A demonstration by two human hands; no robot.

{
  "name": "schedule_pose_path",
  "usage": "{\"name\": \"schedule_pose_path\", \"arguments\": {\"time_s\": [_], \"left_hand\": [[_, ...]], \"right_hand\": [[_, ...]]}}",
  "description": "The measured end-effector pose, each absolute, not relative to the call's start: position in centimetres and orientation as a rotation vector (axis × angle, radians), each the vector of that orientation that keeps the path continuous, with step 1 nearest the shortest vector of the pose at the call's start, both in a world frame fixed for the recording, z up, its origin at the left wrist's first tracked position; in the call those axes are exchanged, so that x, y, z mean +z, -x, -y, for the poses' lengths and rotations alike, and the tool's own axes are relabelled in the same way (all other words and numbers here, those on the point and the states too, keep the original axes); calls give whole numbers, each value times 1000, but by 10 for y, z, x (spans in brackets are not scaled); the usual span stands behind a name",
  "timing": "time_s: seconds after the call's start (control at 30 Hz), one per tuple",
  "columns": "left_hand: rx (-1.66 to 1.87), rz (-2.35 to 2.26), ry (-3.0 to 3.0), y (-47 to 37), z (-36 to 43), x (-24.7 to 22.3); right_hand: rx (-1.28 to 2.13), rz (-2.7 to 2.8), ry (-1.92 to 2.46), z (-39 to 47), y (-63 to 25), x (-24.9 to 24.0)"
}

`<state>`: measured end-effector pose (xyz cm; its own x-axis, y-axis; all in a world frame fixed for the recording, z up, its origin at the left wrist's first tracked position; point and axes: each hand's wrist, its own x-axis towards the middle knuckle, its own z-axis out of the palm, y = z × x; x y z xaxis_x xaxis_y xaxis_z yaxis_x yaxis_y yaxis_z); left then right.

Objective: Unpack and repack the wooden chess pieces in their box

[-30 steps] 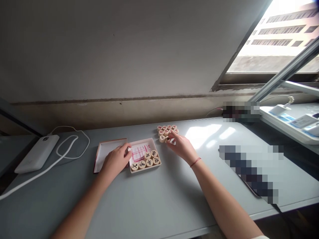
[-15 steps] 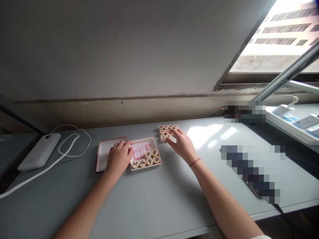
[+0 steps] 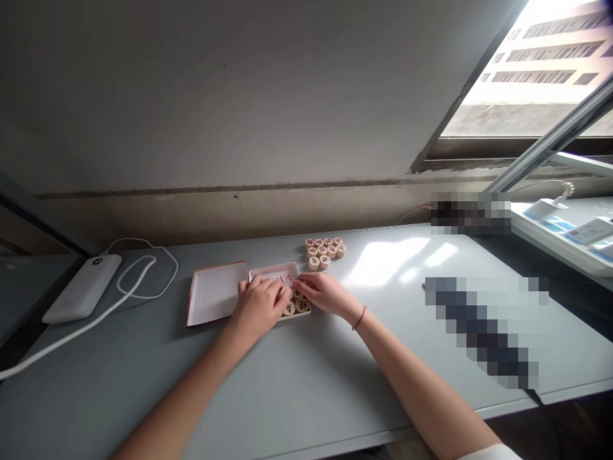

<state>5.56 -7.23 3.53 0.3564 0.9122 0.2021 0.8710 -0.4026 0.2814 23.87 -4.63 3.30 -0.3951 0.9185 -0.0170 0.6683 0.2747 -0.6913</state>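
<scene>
A shallow white box (image 3: 269, 269) on the desk holds round wooden Chinese chess pieces with dark characters, among them one piece (image 3: 302, 305) at its front right corner. My left hand (image 3: 258, 303) lies over the box's left part, fingers bent and close together, thumb and forefinger at a piece (image 3: 287, 292); what it grips, if anything, is hidden. From the right, my right hand (image 3: 330, 295) reaches over the rim with fingertips pinched; whatever is between them cannot be made out. Behind the box, more pieces (image 3: 322, 252), several with red characters, stand grouped in rows.
The box's lid (image 3: 216, 294) lies open at its left. Farther left are a white power bank (image 3: 83, 289) and a looped white cable (image 3: 119, 295). At the right are a blurred-out object (image 3: 479, 332) and a white tray (image 3: 565, 239). A wall borders the grey desk (image 3: 306, 383) behind.
My right hand has moved from the grouped pieces left and toward me to the box. My left hand has slid right from the lid onto the box, covering some pieces.
</scene>
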Motion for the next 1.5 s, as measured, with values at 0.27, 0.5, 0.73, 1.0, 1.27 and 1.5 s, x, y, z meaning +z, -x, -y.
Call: {"name": "schedule_pose_path", "arguments": {"time_s": [0.27,0.5,0.73,1.0,1.27,1.5], "left_hand": [[868,-1582,-2282,-58,62,46],[1219,-1433,-1919,-70,60,54],[1502,-1343,-1840,-61,66,32],[1253,-1460,-1992,-66,74,36],[1258,-1375,-2384,-67,75,31],[1090,-1631,-2419,-46,59,34]], "right_hand": [[996,1949,1202,46,-242,42],[1081,1633,1194,37,-269,57],[846,1679,1797,22,-324,39],[577,1859,1574,35,-285,44],[741,1936,1203,64,-240,61],[340,1893,1848,33,-293,46]]}}
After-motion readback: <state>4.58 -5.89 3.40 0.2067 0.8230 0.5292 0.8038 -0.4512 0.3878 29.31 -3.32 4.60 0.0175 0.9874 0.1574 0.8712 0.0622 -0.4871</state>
